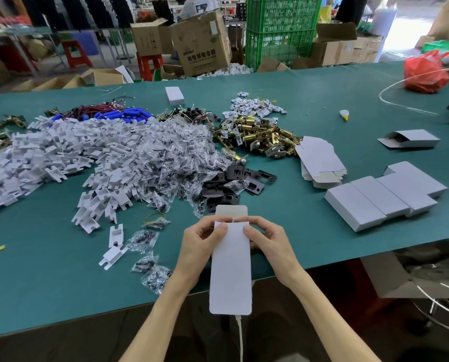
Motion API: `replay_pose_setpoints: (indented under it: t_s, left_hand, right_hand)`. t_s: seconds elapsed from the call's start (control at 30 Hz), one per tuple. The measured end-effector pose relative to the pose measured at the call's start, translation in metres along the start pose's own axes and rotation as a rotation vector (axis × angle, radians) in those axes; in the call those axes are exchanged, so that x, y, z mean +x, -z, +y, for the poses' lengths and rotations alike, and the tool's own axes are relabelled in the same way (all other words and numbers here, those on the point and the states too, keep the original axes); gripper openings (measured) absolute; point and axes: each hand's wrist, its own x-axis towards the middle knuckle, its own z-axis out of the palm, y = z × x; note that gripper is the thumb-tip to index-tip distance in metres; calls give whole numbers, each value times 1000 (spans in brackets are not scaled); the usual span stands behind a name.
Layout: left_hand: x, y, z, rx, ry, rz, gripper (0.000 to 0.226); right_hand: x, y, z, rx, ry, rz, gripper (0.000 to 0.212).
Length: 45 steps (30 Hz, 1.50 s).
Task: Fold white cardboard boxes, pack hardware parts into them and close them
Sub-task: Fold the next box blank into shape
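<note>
White cardboard box (pixel 230 267) is held lengthwise over the near edge of the counter (pixel 309 231), its far end pointing toward the parts. Left hand (pixel 199 246) and right hand (pixel 269 244) each grasp that far end, thumbs on the top face and fingers curled at the side flaps. This is probably to fold them in before the tuck flap (pixel 231 211), standing beyond the fingers, goes down. Flat blanks (pixel 320 163) and finished boxes (pixel 382 199) lie to the right. Brass latches (pixel 260 137), dark plates (pixel 233 181) and bagged screws (pixel 165 152) sit ahead, seemingly kept close for packing.
</note>
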Motion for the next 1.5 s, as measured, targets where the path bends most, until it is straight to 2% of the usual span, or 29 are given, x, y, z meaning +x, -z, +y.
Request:
replay_pose_setpoints:
  t_s: [0.23,0.4,0.5,0.57,0.63,0.67,0.87,1.17,1.4,1.5]
  left_hand:
    - [0,0,1,12,-19,-20,20]
    - [0,-2,1,-30,-81,9,37]
    - [1,-2,0,-47,-78,29,49]
    - [1,-1,0,-4,-69,17,41]
    - [2,-2,-1,20,-46,-11,19]
    - [2,-2,-1,21,-27,-4,16]
    - [5,-5,-5,46,6,68,37]
    - [5,-5,-2,99,-28,27,17]
    - [2,-4,0,83,-5,17,27]
    - [4,-6,-2,113,3,40,19]
  right_hand:
    - [-1,0,0,-24,46,3,27]
    - [1,-1,0,10,67,21,52]
    - [2,0,1,-44,63,23,32]
    - [2,0,3,-42,50,32,21]
    - [2,1,4,-55,42,45,17]
    - [2,1,4,-68,40,51,17]
    - [2,1,4,-98,22,20,24]
    - [2,4,3,-68,9,27,20]
    - [2,5,2,-36,20,4,21]
    - [1,4,1,-68,23,-33,19]
